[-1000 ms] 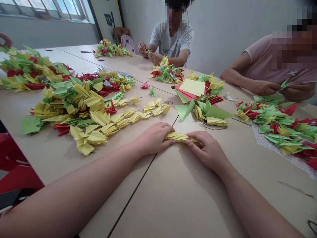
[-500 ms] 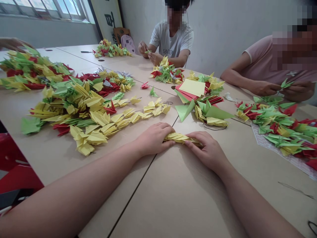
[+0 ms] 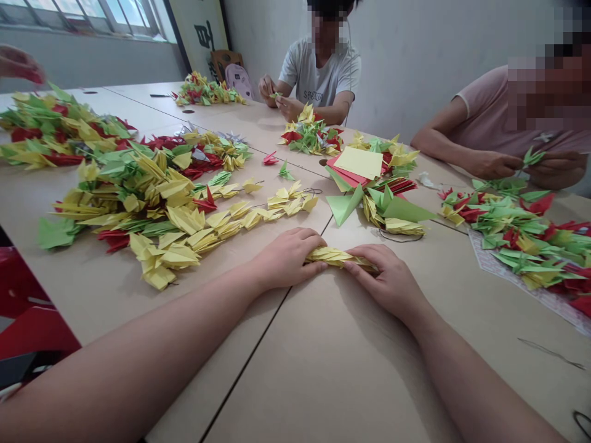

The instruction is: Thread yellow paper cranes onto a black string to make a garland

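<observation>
1. The left hand point(image 3: 289, 258) and right hand point(image 3: 385, 282) are working on a short bundle of yellow paper cranes point(image 3: 339, 258).
2. Their fingers point(image 3: 314, 241) curl closed over its two ends, holding it.
3. The bundle sits low on the worktop point(image 3: 323, 369), near a long yellow crane strand point(image 3: 277, 209).

The left hand point(image 3: 289, 258) and right hand point(image 3: 385, 280) grip either end of a strand of yellow paper cranes point(image 3: 340, 258) on a beige table point(image 3: 323, 375); a big heap of cranes point(image 3: 152, 212) lies left; a paper stack point(image 3: 359, 163) sits ahead; two co-workers point(image 3: 318, 71) point(image 3: 503, 123) sit across and right, hands at small green folds.
</observation>
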A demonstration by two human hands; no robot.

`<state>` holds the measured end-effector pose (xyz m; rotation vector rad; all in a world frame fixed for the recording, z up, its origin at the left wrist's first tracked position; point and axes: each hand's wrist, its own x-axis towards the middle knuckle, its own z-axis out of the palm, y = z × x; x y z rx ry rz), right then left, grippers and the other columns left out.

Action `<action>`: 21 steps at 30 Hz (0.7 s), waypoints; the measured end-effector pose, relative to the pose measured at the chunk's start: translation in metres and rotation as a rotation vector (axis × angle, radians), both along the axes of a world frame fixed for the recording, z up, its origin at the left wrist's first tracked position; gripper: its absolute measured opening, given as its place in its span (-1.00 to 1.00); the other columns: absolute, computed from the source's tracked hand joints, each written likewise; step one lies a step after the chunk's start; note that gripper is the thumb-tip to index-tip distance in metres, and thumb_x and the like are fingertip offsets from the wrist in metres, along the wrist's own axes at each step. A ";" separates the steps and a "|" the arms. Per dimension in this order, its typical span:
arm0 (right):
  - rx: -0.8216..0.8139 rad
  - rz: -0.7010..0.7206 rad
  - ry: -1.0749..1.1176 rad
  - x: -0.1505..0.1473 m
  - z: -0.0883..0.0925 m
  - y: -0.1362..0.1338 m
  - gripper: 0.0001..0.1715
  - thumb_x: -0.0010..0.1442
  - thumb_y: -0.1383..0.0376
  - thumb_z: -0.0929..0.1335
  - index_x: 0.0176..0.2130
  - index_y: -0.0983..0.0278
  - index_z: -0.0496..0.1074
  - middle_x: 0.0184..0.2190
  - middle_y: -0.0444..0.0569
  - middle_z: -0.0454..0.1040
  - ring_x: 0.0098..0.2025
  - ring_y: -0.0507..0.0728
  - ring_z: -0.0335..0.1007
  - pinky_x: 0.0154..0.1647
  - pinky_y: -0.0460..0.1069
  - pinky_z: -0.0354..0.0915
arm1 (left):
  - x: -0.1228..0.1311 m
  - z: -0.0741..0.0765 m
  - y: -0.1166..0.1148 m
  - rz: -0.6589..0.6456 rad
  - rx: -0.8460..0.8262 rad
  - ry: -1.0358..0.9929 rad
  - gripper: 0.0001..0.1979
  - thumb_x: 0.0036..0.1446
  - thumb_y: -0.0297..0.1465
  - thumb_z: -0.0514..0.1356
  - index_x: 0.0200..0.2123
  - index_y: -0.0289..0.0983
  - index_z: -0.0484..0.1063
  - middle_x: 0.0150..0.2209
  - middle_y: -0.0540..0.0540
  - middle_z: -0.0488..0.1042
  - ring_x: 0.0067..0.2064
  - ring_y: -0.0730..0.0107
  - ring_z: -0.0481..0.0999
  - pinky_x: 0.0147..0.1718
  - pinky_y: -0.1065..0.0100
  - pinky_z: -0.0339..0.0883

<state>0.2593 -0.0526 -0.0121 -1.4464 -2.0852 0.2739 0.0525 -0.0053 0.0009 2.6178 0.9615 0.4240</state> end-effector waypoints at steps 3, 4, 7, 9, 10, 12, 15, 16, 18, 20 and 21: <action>-0.003 0.001 0.001 0.000 0.000 0.000 -0.73 0.12 0.15 0.28 -0.25 0.25 0.41 -0.26 0.00 0.47 -0.16 0.17 0.31 -0.13 0.08 0.24 | 0.000 0.000 0.000 0.002 -0.004 0.006 -0.65 0.12 -0.19 0.02 -0.11 -0.28 0.30 -0.11 -0.13 0.34 -0.05 0.25 0.29 -0.06 0.24 0.18; -0.005 0.002 0.002 0.000 0.000 0.000 -0.73 0.12 0.15 0.28 -0.25 0.25 0.41 -0.27 0.00 0.47 -0.16 0.17 0.31 -0.13 0.09 0.24 | 0.000 0.000 0.000 0.002 -0.005 0.007 -0.64 0.12 -0.18 0.01 -0.11 -0.28 0.30 -0.11 -0.13 0.34 -0.05 0.25 0.28 -0.06 0.24 0.18; -0.009 0.003 0.004 0.000 0.000 0.000 -0.73 0.11 0.15 0.28 -0.25 0.26 0.41 -0.27 0.01 0.47 -0.16 0.17 0.31 -0.13 0.08 0.24 | 0.001 0.000 0.000 0.000 -0.003 0.004 -0.64 0.13 -0.18 0.00 -0.10 -0.28 0.30 -0.11 -0.13 0.34 -0.05 0.25 0.29 -0.06 0.24 0.18; -0.007 0.002 0.003 0.000 0.000 0.000 -0.74 0.11 0.16 0.28 -0.25 0.26 0.41 -0.27 0.01 0.47 -0.16 0.17 0.31 -0.13 0.08 0.24 | 0.001 0.000 0.000 -0.001 -0.001 0.002 -0.64 0.13 -0.19 -0.01 -0.10 -0.28 0.30 -0.12 -0.14 0.34 -0.05 0.25 0.29 -0.06 0.24 0.18; -0.005 0.001 0.002 0.000 0.000 0.000 -0.74 0.11 0.16 0.28 -0.25 0.26 0.41 -0.27 0.01 0.47 -0.16 0.17 0.31 -0.13 0.08 0.24 | 0.001 0.000 0.000 -0.002 0.002 0.002 -0.64 0.14 -0.19 -0.01 -0.10 -0.28 0.30 -0.11 -0.14 0.34 -0.05 0.25 0.29 -0.06 0.25 0.18; -0.003 0.000 0.000 -0.001 0.001 0.000 -0.75 0.11 0.17 0.28 -0.25 0.26 0.41 -0.27 0.00 0.47 -0.16 0.16 0.31 -0.13 0.08 0.24 | 0.000 0.000 0.000 -0.002 0.005 0.002 -0.65 0.14 -0.20 -0.01 -0.10 -0.28 0.30 -0.11 -0.14 0.34 -0.05 0.25 0.29 -0.06 0.25 0.18; 0.000 -0.001 -0.002 -0.001 0.001 0.000 -0.75 0.11 0.16 0.28 -0.25 0.26 0.41 -0.27 0.00 0.47 -0.17 0.17 0.31 -0.14 0.08 0.24 | 0.000 0.000 0.000 -0.003 0.008 0.003 -0.65 0.14 -0.20 -0.01 -0.10 -0.28 0.30 -0.11 -0.14 0.34 -0.05 0.25 0.29 -0.05 0.24 0.18; 0.002 -0.001 -0.004 -0.001 0.001 0.000 -0.75 0.11 0.16 0.28 -0.25 0.26 0.41 -0.27 0.00 0.47 -0.17 0.17 0.32 -0.14 0.08 0.24 | 0.000 0.000 0.000 -0.001 0.007 0.004 -0.65 0.14 -0.20 -0.01 -0.10 -0.28 0.30 -0.11 -0.14 0.34 -0.05 0.25 0.29 -0.05 0.24 0.18; 0.004 -0.001 -0.005 -0.001 0.000 0.000 -0.74 0.11 0.16 0.28 -0.26 0.26 0.41 -0.27 0.00 0.47 -0.17 0.17 0.32 -0.14 0.07 0.24 | 0.000 0.000 0.000 -0.001 0.003 0.004 -0.65 0.14 -0.20 -0.01 -0.10 -0.28 0.30 -0.11 -0.14 0.34 -0.05 0.25 0.29 -0.06 0.25 0.18; 0.004 -0.002 -0.005 0.000 0.000 0.000 -0.74 0.11 0.15 0.28 -0.26 0.26 0.42 -0.27 0.00 0.47 -0.17 0.16 0.32 -0.14 0.06 0.24 | 0.000 -0.001 0.001 0.000 0.003 0.003 -0.66 0.13 -0.21 0.00 -0.10 -0.27 0.30 -0.11 -0.13 0.34 -0.05 0.25 0.29 -0.06 0.25 0.18; 0.006 -0.004 -0.004 0.000 0.000 0.000 -0.74 0.11 0.15 0.28 -0.26 0.25 0.42 -0.27 0.00 0.47 -0.17 0.16 0.32 -0.14 0.06 0.24 | 0.000 -0.001 0.000 0.000 0.004 0.002 -0.66 0.13 -0.21 0.00 -0.10 -0.27 0.30 -0.11 -0.14 0.34 -0.04 0.25 0.29 -0.06 0.25 0.18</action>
